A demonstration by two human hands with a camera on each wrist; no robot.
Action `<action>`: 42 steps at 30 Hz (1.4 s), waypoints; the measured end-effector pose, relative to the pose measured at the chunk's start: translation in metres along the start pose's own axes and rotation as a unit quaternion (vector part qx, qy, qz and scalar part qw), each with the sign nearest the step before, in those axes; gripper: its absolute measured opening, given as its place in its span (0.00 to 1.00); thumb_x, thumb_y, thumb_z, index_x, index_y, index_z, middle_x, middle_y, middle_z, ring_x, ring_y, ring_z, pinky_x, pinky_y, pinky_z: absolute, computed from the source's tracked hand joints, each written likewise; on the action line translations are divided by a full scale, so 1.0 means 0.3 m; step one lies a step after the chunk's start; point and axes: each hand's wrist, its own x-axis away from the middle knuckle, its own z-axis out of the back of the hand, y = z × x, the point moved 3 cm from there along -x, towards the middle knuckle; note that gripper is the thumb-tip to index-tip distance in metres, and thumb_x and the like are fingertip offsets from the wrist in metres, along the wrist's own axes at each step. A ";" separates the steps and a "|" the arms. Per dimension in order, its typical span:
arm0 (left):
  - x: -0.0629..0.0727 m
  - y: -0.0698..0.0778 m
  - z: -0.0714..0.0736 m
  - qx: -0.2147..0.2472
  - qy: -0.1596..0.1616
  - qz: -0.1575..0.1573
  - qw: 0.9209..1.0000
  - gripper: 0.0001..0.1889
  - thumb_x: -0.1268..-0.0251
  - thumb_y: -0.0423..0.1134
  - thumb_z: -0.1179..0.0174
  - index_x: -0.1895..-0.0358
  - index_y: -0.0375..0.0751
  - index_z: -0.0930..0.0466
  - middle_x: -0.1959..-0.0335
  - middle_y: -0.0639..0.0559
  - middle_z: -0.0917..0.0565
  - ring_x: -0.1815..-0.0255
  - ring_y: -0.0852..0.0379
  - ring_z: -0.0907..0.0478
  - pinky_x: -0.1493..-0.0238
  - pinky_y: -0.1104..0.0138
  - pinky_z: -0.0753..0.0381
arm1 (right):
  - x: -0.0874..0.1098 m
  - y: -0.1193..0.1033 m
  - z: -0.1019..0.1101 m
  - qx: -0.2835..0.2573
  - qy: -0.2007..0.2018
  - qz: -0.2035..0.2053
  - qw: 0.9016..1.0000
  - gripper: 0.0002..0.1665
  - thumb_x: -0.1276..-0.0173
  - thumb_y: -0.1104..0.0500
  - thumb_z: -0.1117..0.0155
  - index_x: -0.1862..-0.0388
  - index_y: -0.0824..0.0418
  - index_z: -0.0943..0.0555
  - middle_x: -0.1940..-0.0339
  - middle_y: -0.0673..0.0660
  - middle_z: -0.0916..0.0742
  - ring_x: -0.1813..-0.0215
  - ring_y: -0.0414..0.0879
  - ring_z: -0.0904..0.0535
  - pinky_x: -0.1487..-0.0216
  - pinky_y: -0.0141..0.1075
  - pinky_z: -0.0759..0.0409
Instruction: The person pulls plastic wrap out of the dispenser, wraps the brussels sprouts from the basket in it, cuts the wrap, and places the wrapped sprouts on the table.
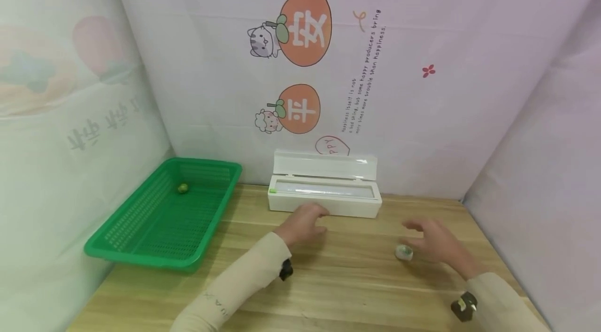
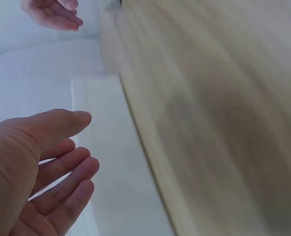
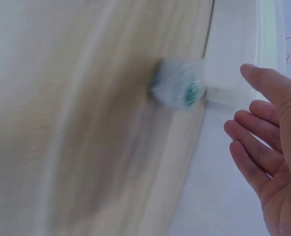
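My left hand (image 1: 302,225) hovers just in front of a long white box (image 1: 328,205), fingers relaxed and nothing held. The box's clear lid (image 1: 324,166) stands raised at the back, and a small green piece (image 1: 273,191) sits at the left end of its top. At the right, my right hand (image 1: 434,240) is beside a small plastic-wrapped bundle (image 1: 404,252) with some green on it. In the right wrist view the wrapped bundle (image 3: 178,84) lies on the wood apart from the loosely bent fingers (image 3: 256,130).
A green plastic basket (image 1: 206,240) stands on the wooden table (image 1: 347,274) at the left, with a small round greenish item (image 1: 182,188) inside. White printed cloth (image 1: 211,86) hangs behind the table and along both sides.
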 end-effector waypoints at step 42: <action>0.000 -0.328 0.234 -0.163 -0.002 -0.055 0.985 0.06 0.35 0.32 0.27 0.58 0.38 0.12 0.59 0.47 0.09 0.58 0.52 0.13 0.55 0.61 0.12 | -0.443 -0.166 -0.062 0.119 -0.061 0.154 0.979 0.10 0.35 0.67 0.25 0.55 0.67 0.12 0.54 0.64 0.08 0.52 0.59 0.11 0.45 0.52 0.11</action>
